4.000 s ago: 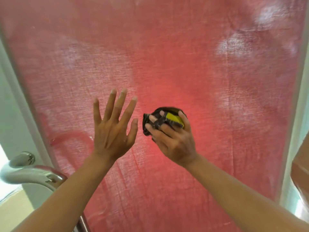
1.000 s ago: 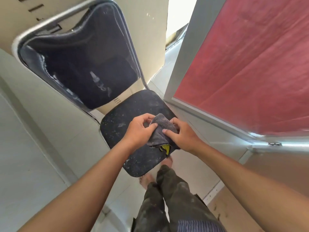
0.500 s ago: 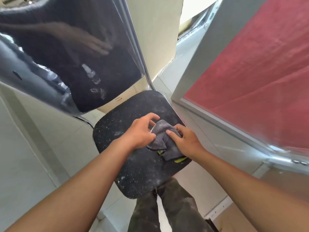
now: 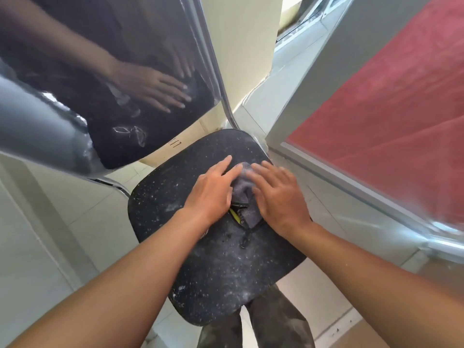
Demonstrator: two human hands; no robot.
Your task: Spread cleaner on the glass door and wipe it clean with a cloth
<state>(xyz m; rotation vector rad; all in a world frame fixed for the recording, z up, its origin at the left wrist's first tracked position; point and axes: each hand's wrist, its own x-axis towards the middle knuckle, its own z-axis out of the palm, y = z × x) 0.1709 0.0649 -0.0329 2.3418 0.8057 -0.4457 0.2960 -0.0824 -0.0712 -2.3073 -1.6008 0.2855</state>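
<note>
A grey cloth with a yellow edge lies bunched on the black seat of a chair. My left hand rests flat on the cloth's left side with fingers straight. My right hand lies flat on its right side, fingers spread. Most of the cloth is hidden beneath both hands. The glass door, backed by a red curtain, stands at the right in a grey frame.
The chair's glossy black backrest rises at the upper left and reflects my arm and hand. A cream wall stands behind the chair. Pale floor tiles surround it. My legs show below the seat.
Four seconds ago my right hand held the cloth against the glass. Since then I turned to the chair, put the cloth on the seat, and both hands went from pinching it to lying flat.
</note>
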